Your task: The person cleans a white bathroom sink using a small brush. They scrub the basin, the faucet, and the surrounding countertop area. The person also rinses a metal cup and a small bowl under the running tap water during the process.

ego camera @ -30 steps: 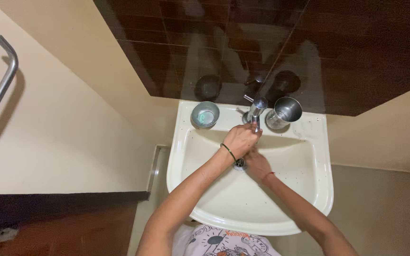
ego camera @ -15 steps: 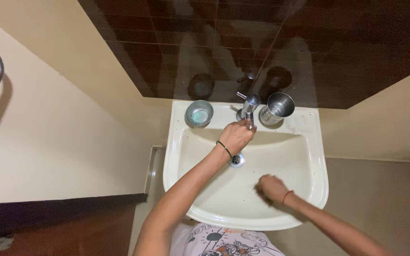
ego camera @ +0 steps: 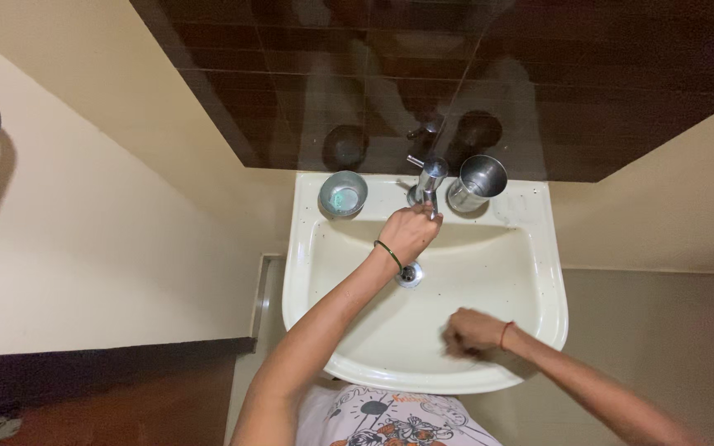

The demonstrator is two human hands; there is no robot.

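A cream wash basin (ego camera: 539,289) is fixed to the wall below dark brown tiles (ego camera: 539,74), and both arms reach over it from the near edge. The left arm stretches long and nearly straight up the middle of the bowl, a thin green bangle (ego camera: 388,253) on its wrist; the left hand (ego camera: 409,232) lies at the far rim with its fingers curled together over the spout of the steel tap (ego camera: 428,182), touching it. The right arm comes in low from the right, bent inward, a red thread (ego camera: 505,334) at the wrist; the right hand (ego camera: 470,330) hovers over the near part of the bowl, fingers bunched together, holding nothing that shows. The drain (ego camera: 409,274) sits just below the left wrist. On the back ledge a short steel cup (ego camera: 343,194) stands left of the tap and a taller steel tumbler (ego camera: 477,182) right of it.
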